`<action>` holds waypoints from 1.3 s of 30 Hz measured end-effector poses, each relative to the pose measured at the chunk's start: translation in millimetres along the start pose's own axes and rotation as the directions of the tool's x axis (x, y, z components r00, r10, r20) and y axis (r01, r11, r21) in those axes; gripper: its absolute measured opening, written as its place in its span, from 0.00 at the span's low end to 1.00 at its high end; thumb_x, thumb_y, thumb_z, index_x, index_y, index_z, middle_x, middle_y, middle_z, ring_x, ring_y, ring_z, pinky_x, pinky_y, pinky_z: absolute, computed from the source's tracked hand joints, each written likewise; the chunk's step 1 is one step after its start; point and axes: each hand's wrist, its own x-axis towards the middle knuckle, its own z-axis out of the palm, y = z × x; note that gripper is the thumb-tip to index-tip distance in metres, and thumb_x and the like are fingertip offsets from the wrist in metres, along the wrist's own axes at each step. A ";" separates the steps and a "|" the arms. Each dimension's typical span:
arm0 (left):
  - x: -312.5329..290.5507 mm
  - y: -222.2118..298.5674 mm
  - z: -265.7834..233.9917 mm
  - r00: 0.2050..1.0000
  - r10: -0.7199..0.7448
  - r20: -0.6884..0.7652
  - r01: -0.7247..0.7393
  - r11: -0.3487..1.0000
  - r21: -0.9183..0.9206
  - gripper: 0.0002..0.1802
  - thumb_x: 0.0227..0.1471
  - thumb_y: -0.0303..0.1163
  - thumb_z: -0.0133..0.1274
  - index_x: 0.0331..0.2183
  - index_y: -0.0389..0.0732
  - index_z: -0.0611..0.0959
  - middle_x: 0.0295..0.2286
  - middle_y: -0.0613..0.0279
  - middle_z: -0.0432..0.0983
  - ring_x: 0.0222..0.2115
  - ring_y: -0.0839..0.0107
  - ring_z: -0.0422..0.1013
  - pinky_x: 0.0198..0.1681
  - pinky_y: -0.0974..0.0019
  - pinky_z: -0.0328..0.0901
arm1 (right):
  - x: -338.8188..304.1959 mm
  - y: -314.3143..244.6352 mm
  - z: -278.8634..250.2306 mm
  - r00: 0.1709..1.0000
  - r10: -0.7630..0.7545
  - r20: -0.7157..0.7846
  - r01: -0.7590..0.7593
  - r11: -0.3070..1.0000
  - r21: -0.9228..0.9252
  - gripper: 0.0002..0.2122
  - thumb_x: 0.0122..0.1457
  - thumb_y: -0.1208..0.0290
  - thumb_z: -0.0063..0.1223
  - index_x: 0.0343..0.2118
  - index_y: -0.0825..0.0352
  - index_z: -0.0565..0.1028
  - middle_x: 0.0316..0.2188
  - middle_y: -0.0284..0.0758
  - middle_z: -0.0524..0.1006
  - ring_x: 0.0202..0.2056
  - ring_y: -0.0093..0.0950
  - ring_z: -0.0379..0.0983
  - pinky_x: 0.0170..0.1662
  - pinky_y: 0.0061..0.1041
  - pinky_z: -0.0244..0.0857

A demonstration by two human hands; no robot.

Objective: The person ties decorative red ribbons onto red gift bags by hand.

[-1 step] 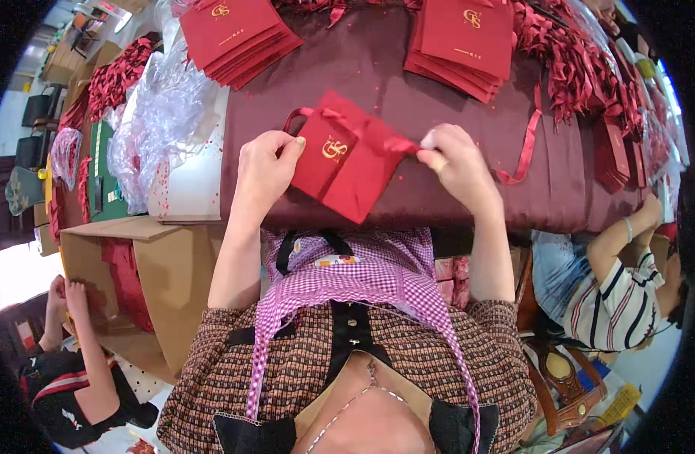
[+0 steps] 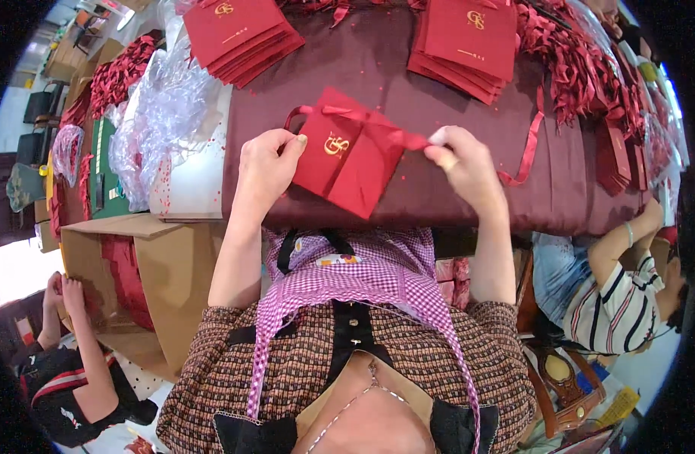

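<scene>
A small red paper gift bag (image 2: 344,155) with a gold emblem hangs tilted between my hands, above the cloth-covered table. A red satin ribbon (image 2: 402,139) runs across its upper part and loops out at the upper left. My left hand (image 2: 268,163) is closed in a pinch on the bag's left edge, near that loop. My right hand (image 2: 465,163) pinches the ribbon's free end and holds it out beyond the bag's right side. Between bag and right hand the ribbon is drawn fairly straight. Whatever lies inside the bag is hidden.
Two stacks of red bags, a left stack (image 2: 245,41) and a right stack (image 2: 465,45), lie farther back. Red ribbons (image 2: 563,60) heap at the right, plastic film (image 2: 162,113) at the left. A cardboard box (image 2: 166,291) stands at lower left. Other people work on both sides.
My right hand has shifted slightly right, and the ribbon looks straighter. The bag has risen a little and its lower corner has moved slightly right; my left hand stays on its edge.
</scene>
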 end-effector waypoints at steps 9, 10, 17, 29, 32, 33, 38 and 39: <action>3.1 -6.2 0.4 0.996 -0.077 0.054 0.088 0.967 -0.238 0.11 0.50 0.31 0.55 0.28 0.31 0.81 0.16 0.57 0.73 0.19 0.79 0.67 0.25 0.69 0.62 | -0.6 -15.6 -11.1 0.979 0.014 0.203 -0.197 0.329 0.924 0.14 0.57 0.72 0.56 0.44 0.72 0.75 0.36 0.37 0.78 0.30 0.22 0.73 0.34 0.21 0.68; 2.9 -7.2 0.1 0.990 -0.102 0.095 0.125 0.953 -0.275 0.11 0.51 0.31 0.55 0.29 0.30 0.81 0.18 0.60 0.74 0.21 0.81 0.67 0.26 0.70 0.63 | 0.0 -21.6 -6.4 0.982 -0.004 0.190 -0.179 0.317 0.931 0.13 0.57 0.72 0.55 0.43 0.71 0.75 0.37 0.37 0.78 0.31 0.23 0.73 0.35 0.21 0.68; -1.0 -13.2 -5.1 0.957 -0.082 0.279 0.229 0.803 -0.550 0.12 0.53 0.23 0.52 0.40 0.30 0.79 0.27 0.71 0.74 0.27 0.84 0.66 0.29 0.77 0.62 | 5.0 -32.8 14.5 0.981 0.171 0.091 -0.186 0.696 0.693 0.10 0.51 0.82 0.57 0.38 0.70 0.78 0.37 0.36 0.78 0.36 0.23 0.74 0.40 0.20 0.67; -9.0 2.1 -13.4 0.935 0.002 0.356 0.243 0.727 -0.642 0.17 0.51 0.18 0.53 0.45 0.30 0.76 0.31 0.70 0.71 0.30 0.85 0.66 0.33 0.79 0.63 | 16.2 -60.7 75.9 0.897 -0.415 -0.155 0.422 0.907 0.013 0.06 0.48 0.75 0.59 0.28 0.63 0.73 0.31 0.34 0.74 0.35 0.35 0.68 0.40 0.32 0.59; -9.8 5.9 -16.3 0.942 0.022 0.336 0.199 0.769 -0.607 0.17 0.51 0.18 0.52 0.45 0.30 0.76 0.31 0.69 0.72 0.32 0.84 0.66 0.35 0.78 0.64 | 14.0 -66.6 82.3 0.894 -0.431 -0.124 0.426 0.902 -0.066 0.07 0.48 0.75 0.59 0.29 0.63 0.72 0.30 0.34 0.74 0.35 0.35 0.68 0.41 0.33 0.58; -9.9 6.7 -16.8 0.943 0.029 0.333 0.188 0.777 -0.601 0.16 0.51 0.18 0.52 0.45 0.30 0.76 0.31 0.69 0.72 0.32 0.83 0.67 0.36 0.78 0.65 | 14.1 -66.5 83.2 0.888 -0.445 -0.118 0.439 0.896 -0.069 0.08 0.48 0.74 0.59 0.30 0.64 0.71 0.29 0.34 0.73 0.34 0.35 0.68 0.42 0.34 0.57; -11.8 13.5 -16.8 0.945 0.047 0.324 0.175 0.763 -0.622 0.15 0.51 0.18 0.52 0.44 0.30 0.76 0.32 0.67 0.74 0.32 0.82 0.67 0.36 0.77 0.65 | 13.1 -66.4 84.6 0.907 -0.411 -0.095 0.404 0.911 -0.081 0.08 0.49 0.74 0.58 0.31 0.64 0.72 0.29 0.34 0.72 0.34 0.35 0.67 0.42 0.34 0.57; -11.7 13.1 -15.9 0.949 0.055 0.311 0.154 0.778 -0.609 0.15 0.51 0.19 0.52 0.44 0.30 0.77 0.31 0.67 0.74 0.32 0.82 0.68 0.36 0.76 0.65 | 13.6 -67.4 84.1 0.910 -0.405 -0.093 0.397 0.913 -0.093 0.08 0.49 0.75 0.57 0.32 0.64 0.72 0.29 0.34 0.72 0.34 0.35 0.67 0.43 0.34 0.57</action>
